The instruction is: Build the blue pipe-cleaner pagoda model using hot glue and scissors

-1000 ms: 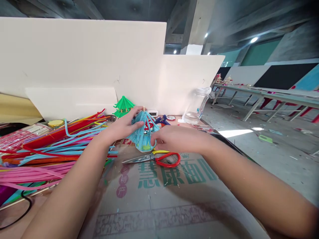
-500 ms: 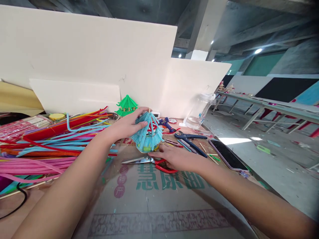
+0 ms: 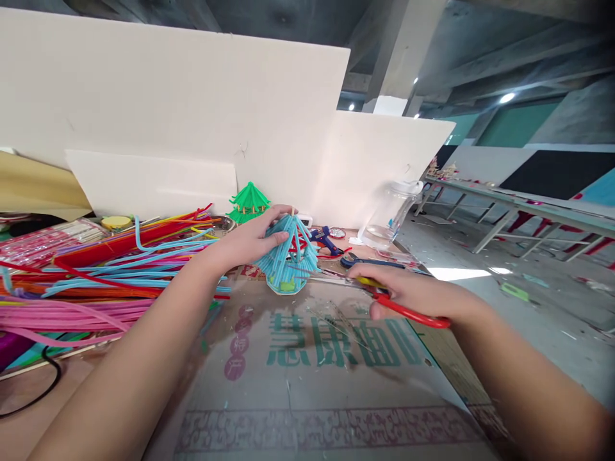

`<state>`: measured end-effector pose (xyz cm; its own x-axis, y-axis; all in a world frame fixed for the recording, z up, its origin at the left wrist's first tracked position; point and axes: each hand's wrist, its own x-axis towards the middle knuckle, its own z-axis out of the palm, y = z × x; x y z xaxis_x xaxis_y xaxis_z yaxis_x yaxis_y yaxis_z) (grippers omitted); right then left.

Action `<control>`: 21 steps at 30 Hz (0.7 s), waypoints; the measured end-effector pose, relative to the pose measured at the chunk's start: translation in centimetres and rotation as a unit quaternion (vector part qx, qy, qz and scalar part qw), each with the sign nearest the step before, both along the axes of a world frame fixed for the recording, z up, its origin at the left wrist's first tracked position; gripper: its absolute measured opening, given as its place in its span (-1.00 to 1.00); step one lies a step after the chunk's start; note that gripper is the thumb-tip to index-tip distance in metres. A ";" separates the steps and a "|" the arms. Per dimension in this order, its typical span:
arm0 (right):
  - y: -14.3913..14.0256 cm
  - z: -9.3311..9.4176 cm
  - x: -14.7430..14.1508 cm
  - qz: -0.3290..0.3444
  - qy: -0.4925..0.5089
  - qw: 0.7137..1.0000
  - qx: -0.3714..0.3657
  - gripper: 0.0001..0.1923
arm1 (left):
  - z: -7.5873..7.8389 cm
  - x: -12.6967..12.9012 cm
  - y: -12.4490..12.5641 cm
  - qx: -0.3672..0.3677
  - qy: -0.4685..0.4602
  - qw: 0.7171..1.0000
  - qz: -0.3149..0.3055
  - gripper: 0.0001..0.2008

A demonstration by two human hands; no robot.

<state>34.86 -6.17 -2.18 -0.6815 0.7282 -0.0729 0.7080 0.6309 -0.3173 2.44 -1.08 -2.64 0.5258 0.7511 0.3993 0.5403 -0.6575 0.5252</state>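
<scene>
A small pavilion-shaped model [image 3: 288,256], wrapped in light-blue fuzzy stems, stands on the cardboard with a pale green and yellow patch at its base. Curled over its upper left side is my left hand [image 3: 262,234], gripping it near the roof. My right hand [image 3: 398,288] is closed round a pair of scissors [image 3: 408,312] with red handles and a yellow inner part. Their metal blades point left and reach the model's right lower edge. Whether the blades touch a stem I cannot tell. Behind my left hand stands a green pavilion model [image 3: 250,198].
Bundles of coloured pipe cleaners [image 3: 110,275] cover the left side. At the back right are a blue glue gun [image 3: 327,240], dark-handled pliers [image 3: 369,261] and a clear jug [image 3: 391,214]. White boards [image 3: 168,109] rise behind. Printed cardboard [image 3: 307,397] covers the front.
My right hand has picked the scissors up off the cardboard and moved right and upward with them, blades now at the blue model. My left hand stays on the model.
</scene>
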 end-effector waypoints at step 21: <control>2.4 -3.2 -0.1 -0.021 0.038 0.999 -0.018 -0.52 | 1.1 1.8 -2.0 0.035 0.052 0.998 0.026 -0.47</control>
